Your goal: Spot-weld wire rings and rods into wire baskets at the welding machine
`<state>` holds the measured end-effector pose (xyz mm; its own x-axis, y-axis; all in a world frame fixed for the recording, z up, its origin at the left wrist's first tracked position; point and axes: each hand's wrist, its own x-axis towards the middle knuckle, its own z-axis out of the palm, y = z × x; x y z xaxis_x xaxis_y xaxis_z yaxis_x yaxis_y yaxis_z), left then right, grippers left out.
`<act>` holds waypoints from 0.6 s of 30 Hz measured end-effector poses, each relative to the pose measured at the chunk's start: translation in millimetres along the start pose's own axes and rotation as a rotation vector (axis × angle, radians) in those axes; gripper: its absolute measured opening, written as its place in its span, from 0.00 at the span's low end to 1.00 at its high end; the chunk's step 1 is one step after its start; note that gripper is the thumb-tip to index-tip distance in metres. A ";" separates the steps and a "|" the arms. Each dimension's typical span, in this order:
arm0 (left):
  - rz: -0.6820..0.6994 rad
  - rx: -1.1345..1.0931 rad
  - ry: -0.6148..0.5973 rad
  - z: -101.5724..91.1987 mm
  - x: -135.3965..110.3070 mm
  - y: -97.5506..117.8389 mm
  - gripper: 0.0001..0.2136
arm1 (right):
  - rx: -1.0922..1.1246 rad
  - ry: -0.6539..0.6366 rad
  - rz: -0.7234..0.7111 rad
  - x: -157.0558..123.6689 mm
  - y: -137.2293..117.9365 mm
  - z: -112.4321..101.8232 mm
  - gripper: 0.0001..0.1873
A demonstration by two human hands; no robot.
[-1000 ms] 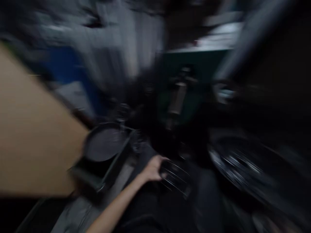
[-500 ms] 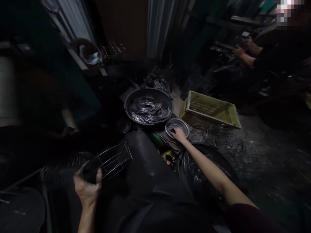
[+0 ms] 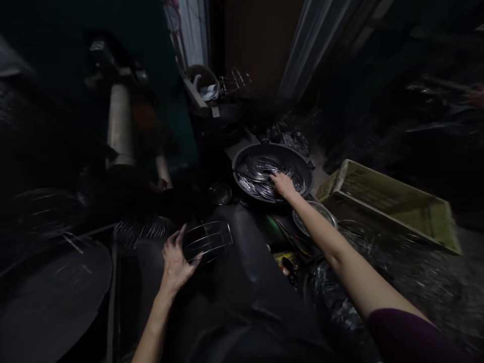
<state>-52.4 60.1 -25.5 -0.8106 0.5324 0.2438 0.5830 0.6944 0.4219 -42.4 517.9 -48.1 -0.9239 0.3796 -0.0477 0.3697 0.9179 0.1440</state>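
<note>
The right hand (image 3: pixel 283 184) reaches forward into the large dark basin (image 3: pixel 302 162), fingers curled down onto the heap of curved wire pieces (image 3: pixel 257 177) near the basin's right half; whether a piece is already pinched cannot be told. The left hand (image 3: pixel 176 261) rests with fingers spread against the near end of a wire rack (image 3: pixel 208 240), which lies on the dark-covered lap (not clamped, only steadied).

For a clean pick, the judgement is to close thumb and forefinger on one wire at its end and lift it along its curve, since the pieces lie tangled and would drag neighbours out. The left hand should keep the rack flat and still. A smaller metal bowl (image 3: pixel 319 209) sits just beside the basin's near right rim, under the forearm, and a yellow crate (image 3: pixel 393 200) stands further right.
</note>
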 end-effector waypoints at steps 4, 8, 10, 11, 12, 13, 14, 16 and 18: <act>0.004 -0.106 0.129 -11.9 -19.4 -6.4 0.36 | -0.033 -0.046 -0.145 -0.1 7.6 -2.6 0.19; -0.050 -0.210 0.231 -26.3 -34.2 -7.7 0.27 | -0.106 -0.058 -0.181 -14.0 16.5 -5.6 0.16; -0.082 -0.256 0.298 -34.0 -36.0 -6.1 0.23 | -0.105 -0.074 -0.216 -23.1 17.0 -10.4 0.14; -0.101 -0.280 0.336 -38.0 -35.3 -4.3 0.21 | -0.105 -0.072 -0.212 -27.6 16.5 -13.9 0.14; -0.123 -0.313 0.371 -41.9 -33.6 -1.5 0.19 | -0.101 -0.055 -0.187 -31.8 15.6 -18.0 0.15; -0.144 -0.358 0.402 -45.7 -31.0 2.4 0.18 | -0.097 -0.024 -0.152 -35.5 14.4 -22.2 0.17; -0.157 -0.414 0.424 -49.3 -27.6 7.5 0.17 | -0.098 0.020 -0.118 -38.5 13.0 -26.0 0.19; -0.158 -0.528 0.443 -55.6 -19.6 20.5 0.15 | -0.107 0.073 -0.066 -41.9 9.8 -30.9 0.24; -0.131 -0.602 0.451 -61.2 -12.7 34.7 0.14 | -0.115 -0.053 -0.048 -42.6 6.7 -30.8 0.23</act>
<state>-25.3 47.8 39.4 -0.8903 0.1246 0.4380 0.4549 0.2858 0.8434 -3.6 504.4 -14.7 -0.9327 0.3438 -0.1089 0.3086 0.9171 0.2523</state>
